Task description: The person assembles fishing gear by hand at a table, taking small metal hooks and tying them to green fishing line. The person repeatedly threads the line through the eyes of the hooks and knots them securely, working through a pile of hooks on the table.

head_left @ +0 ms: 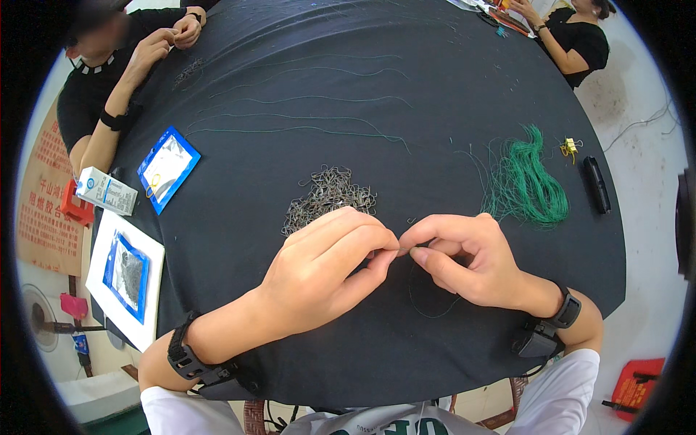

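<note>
My left hand (pixel 330 261) is closed in a pinch, its fingertips meeting those of my right hand over the near middle of the table. What it pinches is too small to make out. My right hand (pixel 467 257) is also pinched, with a thin green line (pixel 428 316) hanging in a loop beneath it. Just beyond my left hand lies a heap of small metal fish hooks (pixel 330 196), partly covered by the hand. A loose hook (pixel 411 220) sits near my fingertips. To the right of the heap lies a bundle of green line (pixel 533 181).
Several cut lines (pixel 304 129) stretch across the black tablecloth (pixel 348 362). At left are a blue packet (pixel 169 170), a small box (pixel 106 191) and a white board (pixel 109 290) bearing another packet (pixel 127 274). A yellow clip (pixel 570 148) and black case (pixel 597 185) lie right. Two people work at the far side.
</note>
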A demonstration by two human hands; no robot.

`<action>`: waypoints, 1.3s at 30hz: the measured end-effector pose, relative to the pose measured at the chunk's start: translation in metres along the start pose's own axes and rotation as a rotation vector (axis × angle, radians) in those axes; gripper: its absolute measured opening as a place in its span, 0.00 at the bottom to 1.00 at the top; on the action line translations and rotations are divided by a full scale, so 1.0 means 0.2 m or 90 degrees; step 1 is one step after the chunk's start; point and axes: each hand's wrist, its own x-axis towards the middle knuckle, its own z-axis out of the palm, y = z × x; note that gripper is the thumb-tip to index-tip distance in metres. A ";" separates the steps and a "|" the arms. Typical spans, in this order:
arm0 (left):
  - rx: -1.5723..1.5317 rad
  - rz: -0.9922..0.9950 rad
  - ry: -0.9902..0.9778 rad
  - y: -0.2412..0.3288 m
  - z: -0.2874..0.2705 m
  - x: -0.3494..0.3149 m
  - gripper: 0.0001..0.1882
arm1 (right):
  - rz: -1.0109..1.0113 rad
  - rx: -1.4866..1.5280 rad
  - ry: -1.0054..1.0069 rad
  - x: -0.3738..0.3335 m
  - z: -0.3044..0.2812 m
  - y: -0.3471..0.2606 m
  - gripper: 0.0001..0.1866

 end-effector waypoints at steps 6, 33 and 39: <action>0.003 0.003 -0.002 0.00 0.00 0.00 0.10 | 0.023 0.026 -0.016 0.00 -0.01 0.00 0.07; -0.019 -0.042 -0.018 0.03 0.00 0.00 0.10 | 0.075 0.094 -0.018 0.00 -0.01 -0.01 0.04; -0.011 -0.038 -0.027 0.02 0.00 0.00 0.09 | 0.082 0.086 -0.006 0.00 0.00 -0.02 0.04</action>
